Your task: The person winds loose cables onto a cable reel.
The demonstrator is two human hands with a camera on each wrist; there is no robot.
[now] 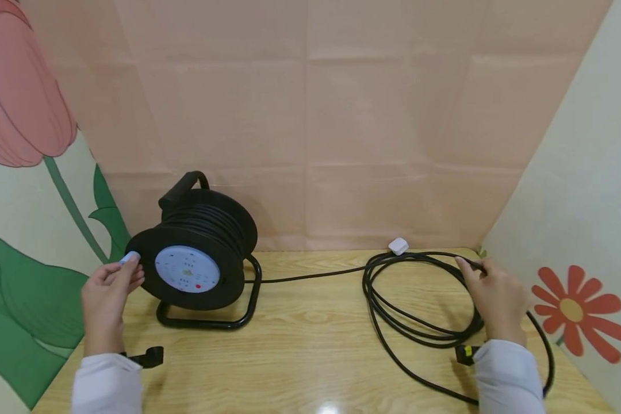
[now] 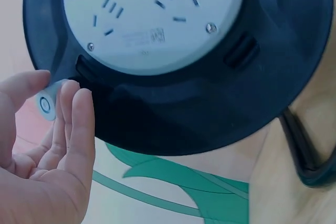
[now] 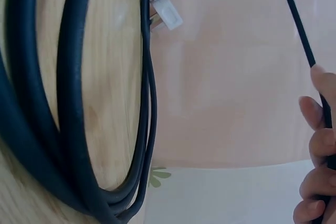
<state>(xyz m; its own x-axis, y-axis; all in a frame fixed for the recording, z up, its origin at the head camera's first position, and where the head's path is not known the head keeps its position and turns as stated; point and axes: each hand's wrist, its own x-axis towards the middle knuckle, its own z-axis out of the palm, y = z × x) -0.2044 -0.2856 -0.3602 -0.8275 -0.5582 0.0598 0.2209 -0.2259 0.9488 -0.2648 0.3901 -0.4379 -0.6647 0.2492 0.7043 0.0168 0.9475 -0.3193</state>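
At the left of the head view stands a black cable reel with a pale socket panel on its face. My left hand holds the small pale crank knob at the reel's rim between thumb and fingers. On the right, my right hand grips a black cable, its fingers curled round it in the right wrist view. Loose loops of that cable lie on the table, and a single run leads left to the reel. A white plug sits at the back of the loops.
The wooden table ends at a pink backdrop. A black tubular stand carries the reel. Side walls show a painted tulip and a red flower. One cable loop passes around the right forearm's outer side.
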